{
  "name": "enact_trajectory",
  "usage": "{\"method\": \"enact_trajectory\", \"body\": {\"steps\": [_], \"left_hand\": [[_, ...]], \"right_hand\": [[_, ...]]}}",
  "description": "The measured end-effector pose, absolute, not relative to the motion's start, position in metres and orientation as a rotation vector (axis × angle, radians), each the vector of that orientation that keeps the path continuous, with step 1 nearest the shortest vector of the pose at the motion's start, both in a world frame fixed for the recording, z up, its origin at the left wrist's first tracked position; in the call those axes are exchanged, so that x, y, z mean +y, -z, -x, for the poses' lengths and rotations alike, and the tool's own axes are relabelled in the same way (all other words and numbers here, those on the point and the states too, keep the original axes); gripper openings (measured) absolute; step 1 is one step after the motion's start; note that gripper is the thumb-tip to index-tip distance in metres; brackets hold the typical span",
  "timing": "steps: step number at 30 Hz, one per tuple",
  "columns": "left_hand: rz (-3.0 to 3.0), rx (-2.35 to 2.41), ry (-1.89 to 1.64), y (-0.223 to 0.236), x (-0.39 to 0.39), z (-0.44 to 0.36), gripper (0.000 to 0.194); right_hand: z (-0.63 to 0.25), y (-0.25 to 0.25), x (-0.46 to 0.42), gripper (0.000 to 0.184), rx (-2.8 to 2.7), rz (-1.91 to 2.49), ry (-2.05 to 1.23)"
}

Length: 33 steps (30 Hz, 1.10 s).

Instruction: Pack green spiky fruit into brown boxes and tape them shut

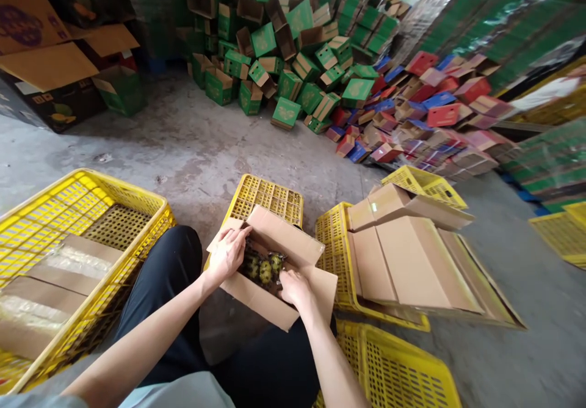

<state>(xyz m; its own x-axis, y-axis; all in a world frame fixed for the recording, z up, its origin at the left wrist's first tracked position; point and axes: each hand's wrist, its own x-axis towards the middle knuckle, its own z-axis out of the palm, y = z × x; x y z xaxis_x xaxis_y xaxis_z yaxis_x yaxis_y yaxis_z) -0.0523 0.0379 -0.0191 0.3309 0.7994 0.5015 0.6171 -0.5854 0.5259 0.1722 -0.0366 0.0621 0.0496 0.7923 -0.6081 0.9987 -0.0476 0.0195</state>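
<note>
A small open cardboard box [256, 295] rests on an upturned yellow crate [270, 195] in front of my knees. Inside it lie green-yellow round fruits [265, 269] in a dark tray. My left hand [227, 252] curls its fingers over the box's left inner edge, next to the fruits. At the box's near right side, my right hand [294, 287] has its fingers bent down into the opening; what they touch is hidden. One box flap [284, 234] stands open at the back.
A yellow crate [114, 200] at my left holds flat cardboard. To the right, larger folded cartons [403, 261] lie over yellow crates [425, 182]. Another crate [398, 371] sits near my right. Piles of green [274, 54] and red-blue boxes [434, 115] fill the back of the concrete floor.
</note>
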Motion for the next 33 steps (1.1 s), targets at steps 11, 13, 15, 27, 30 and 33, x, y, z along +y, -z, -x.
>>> {"method": "enact_trajectory", "body": {"steps": [11, 13, 15, 27, 30, 33], "left_hand": [[-2.320, 1.299, -1.083, 0.016, 0.036, 0.051, 0.045], [-2.322, 1.299, -1.086, 0.016, 0.036, 0.050, 0.045], [-2.327, 1.301, -1.086, 0.016, 0.037, 0.050, 0.046], [-2.337, 1.310, -1.085, 0.013, 0.037, 0.049, 0.045], [-2.348, 1.309, -1.097, 0.012, 0.037, 0.049, 0.045], [-2.360, 1.312, -1.083, 0.013, 0.037, 0.049, 0.044]], "right_hand": [[-0.165, -0.076, -0.032, 0.054, 1.709, -1.978, 0.409], [-0.163, -0.072, -0.033, 0.056, 1.704, -1.951, 0.425], [-0.159, -0.065, -0.033, 0.068, 1.708, -1.895, 0.478], [-0.182, -0.098, -0.024, 0.054, 1.721, -1.987, 0.330], [-0.165, -0.083, -0.033, 0.046, 1.693, -2.032, 0.284], [-0.152, -0.065, -0.040, 0.026, 1.682, -2.020, 0.334]]}}
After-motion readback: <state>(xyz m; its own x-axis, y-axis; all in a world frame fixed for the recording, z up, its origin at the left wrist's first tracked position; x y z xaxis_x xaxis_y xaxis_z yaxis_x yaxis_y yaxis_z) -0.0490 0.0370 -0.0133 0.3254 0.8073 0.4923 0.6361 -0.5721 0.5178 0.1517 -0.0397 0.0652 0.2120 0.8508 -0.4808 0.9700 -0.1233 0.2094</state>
